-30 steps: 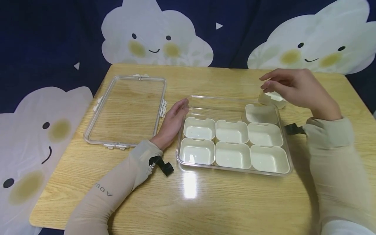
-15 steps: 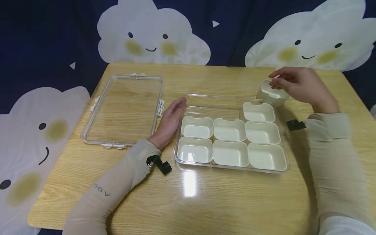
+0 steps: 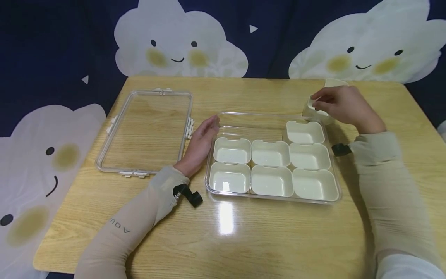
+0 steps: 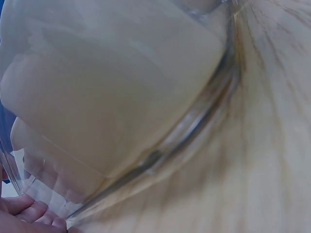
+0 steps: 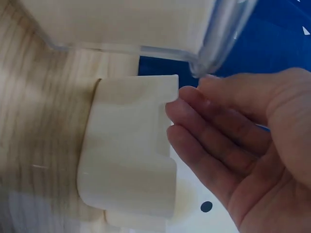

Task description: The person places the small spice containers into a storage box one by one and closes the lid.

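Observation:
A clear plastic box [image 3: 271, 197] stands on the table, with several cream cups [image 3: 273, 181] set in rows inside it. My left hand [image 3: 199, 145] rests against the box's left wall, fingers extended; in the left wrist view its fingers [image 4: 36, 212] lie at the clear edge. Behind the box's back right corner stands a loose cream cup [image 3: 308, 111]. My right hand [image 3: 343, 104] is over that cup, fingers loosely bent. The right wrist view has its fingertips [image 5: 176, 109] at the cup's rim; whether they touch it I cannot tell.
A clear lid frame [image 3: 99, 161] with white clips lies left of the box. Another cream cup [image 3: 335, 82] shows behind my right hand. The wooden table [image 3: 265, 244] ends at a dark blue cloth [image 3: 271, 42] printed with clouds.
My right hand drew back slightly to the right over the loose cup, then came left again toward its rim. A further cup behind has come into view. My left hand stays at the box.

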{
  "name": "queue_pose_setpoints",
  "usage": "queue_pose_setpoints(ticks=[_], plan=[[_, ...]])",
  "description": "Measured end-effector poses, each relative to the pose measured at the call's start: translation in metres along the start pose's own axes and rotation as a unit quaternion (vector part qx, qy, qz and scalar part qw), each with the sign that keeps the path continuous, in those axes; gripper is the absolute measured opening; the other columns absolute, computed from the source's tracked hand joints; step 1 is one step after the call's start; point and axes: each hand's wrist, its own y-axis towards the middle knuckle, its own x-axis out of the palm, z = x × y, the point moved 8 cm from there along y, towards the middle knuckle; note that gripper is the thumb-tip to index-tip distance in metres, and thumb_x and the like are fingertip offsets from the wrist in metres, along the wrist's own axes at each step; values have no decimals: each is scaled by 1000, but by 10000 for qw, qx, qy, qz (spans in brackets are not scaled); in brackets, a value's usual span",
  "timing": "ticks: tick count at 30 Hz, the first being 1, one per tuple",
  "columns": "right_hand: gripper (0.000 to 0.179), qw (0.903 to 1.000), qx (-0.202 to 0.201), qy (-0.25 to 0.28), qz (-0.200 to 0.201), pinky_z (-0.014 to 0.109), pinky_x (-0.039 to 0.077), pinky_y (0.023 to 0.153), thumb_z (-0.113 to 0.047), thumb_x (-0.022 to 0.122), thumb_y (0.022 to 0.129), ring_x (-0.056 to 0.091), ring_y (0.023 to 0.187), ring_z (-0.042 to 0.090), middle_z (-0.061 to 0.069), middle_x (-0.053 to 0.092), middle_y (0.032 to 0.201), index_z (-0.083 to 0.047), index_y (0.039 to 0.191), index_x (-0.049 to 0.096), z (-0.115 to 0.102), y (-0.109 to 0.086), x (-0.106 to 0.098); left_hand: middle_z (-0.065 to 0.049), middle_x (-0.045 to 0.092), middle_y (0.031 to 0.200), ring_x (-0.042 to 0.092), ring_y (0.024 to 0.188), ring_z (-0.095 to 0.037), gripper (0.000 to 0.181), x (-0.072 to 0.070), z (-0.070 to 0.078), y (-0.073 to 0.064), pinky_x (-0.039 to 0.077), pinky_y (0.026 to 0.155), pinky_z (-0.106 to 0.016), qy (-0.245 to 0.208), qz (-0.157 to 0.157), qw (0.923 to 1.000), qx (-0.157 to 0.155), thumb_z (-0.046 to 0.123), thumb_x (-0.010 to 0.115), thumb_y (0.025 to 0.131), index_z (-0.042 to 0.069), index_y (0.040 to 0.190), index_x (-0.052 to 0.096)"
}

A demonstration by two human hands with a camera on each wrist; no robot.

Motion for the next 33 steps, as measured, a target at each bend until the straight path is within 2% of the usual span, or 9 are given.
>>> queue_pose_setpoints(ticks=[12,17,20,22,27,30,33], plan=[[24,9995,9,17,-316,13,42,64,-19,69,97,47,70,-19,17,79,98,-5,115,76,-1,2,12,0,38,169,34,158,-15,53,2,0,0,26,133,-31,-65,8,10000,15,25,47,108,15,160,37],[23,9976,134,-102,-675,19,43,64,-19,64,96,54,73,-1,12,76,95,-5,113,71,4,0,15,0,38,169,33,158,-16,53,2,1,-1,26,133,-32,-11,-9,10000,37,26,46,108,15,160,37],[19,9953,144,-308,-909,26,42,64,-24,61,98,56,75,13,7,73,89,-9,106,69,6,0,18,0,37,169,33,158,-16,54,1,1,-1,26,133,-33,5,-15,10000,20,26,46,108,15,160,36],[26,9934,152,-434,-1053,31,44,66,-31,59,100,58,77,19,8,73,89,-9,104,72,7,1,20,0,38,169,33,158,-16,53,-1,0,-1,26,133,-33,2,7,10000,-2,26,46,109,16,160,36],[55,9889,367,-523,-1344,46,53,78,-49,51,104,68,96,36,24,75,115,-2,119,74,12,1,24,0,38,168,34,157,-17,53,-2,-2,0,26,133,-33,-46,42,10000,12,26,47,108,15,160,37],[54,9884,386,-504,-1377,50,53,83,-49,51,104,69,102,39,25,73,121,-3,121,72,14,0,25,-1,40,168,36,157,-17,53,-2,-2,1,28,133,-33,-28,62,10000,28,26,48,108,14,159,38],[42,9888,282,-569,-1349,45,53,79,-42,54,103,69,95,34,21,75,114,-6,117,71,13,-1,24,-3,41,167,37,156,-19,52,-2,-2,2,28,133,-34,-12,102,9999,57,25,49,108,14,158,40]])
